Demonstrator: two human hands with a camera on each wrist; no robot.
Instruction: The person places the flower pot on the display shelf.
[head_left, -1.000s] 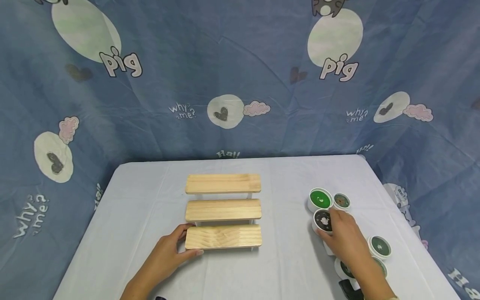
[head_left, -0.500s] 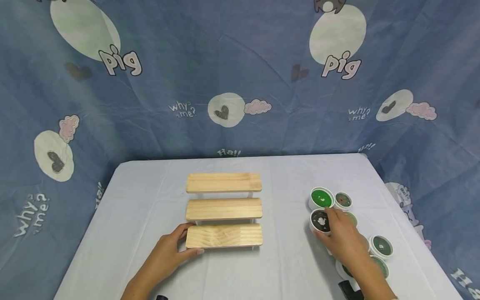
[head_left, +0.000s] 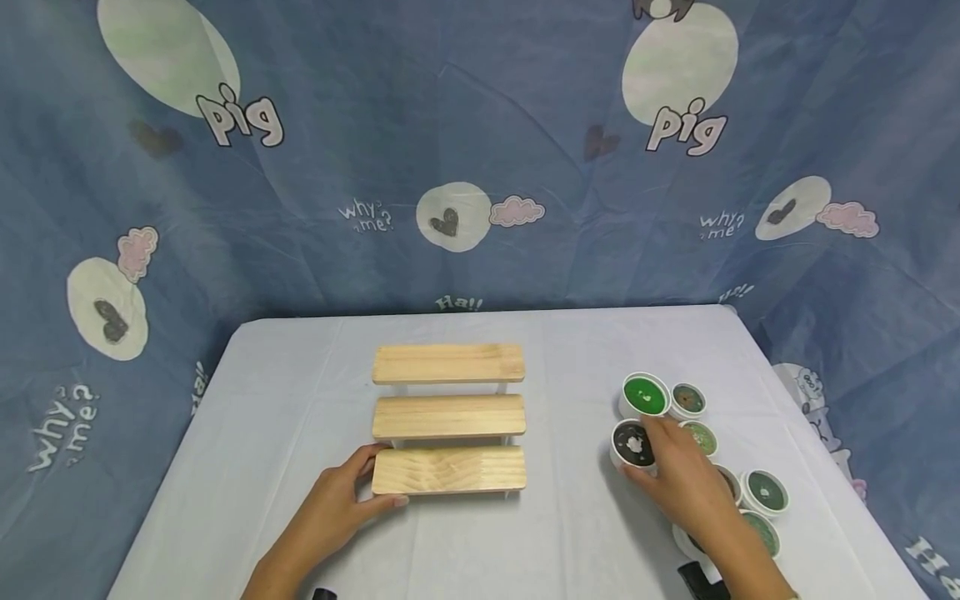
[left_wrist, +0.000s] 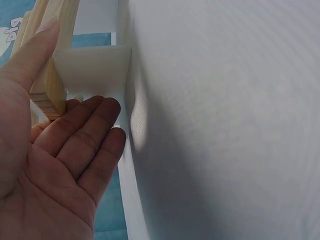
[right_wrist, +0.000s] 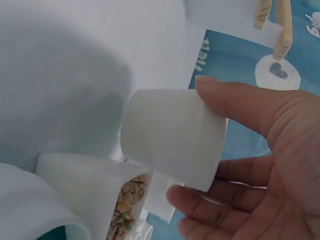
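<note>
My left hand (head_left: 336, 500) pinches the left end of a three-step wooden display stand (head_left: 450, 471), thumb on the near edge and fingers behind the lowest board. In the left wrist view, the thumb presses the board (left_wrist: 49, 90) while the other fingers extend beneath it, beside a white support (left_wrist: 95, 70). With my right hand (head_left: 686, 475) I grip a small white round pot (head_left: 632, 443), dark on top with a pale shape in the middle. Its smooth wall (right_wrist: 165, 135) shows in the right wrist view, thumb on one side and fingers on the other.
Around my right hand stand several white pots: a bright green one (head_left: 645, 395), a brownish one (head_left: 687, 400) and a dark green one (head_left: 767, 492). A square pot with pebbles (right_wrist: 127, 202) sits close below the held one. A black object (head_left: 701, 581) lies at the front.
My right hand has shifted slightly left with the round pot, uncovering more of the pots behind it. The left hand keeps its grip on the stand, which has not moved.
</note>
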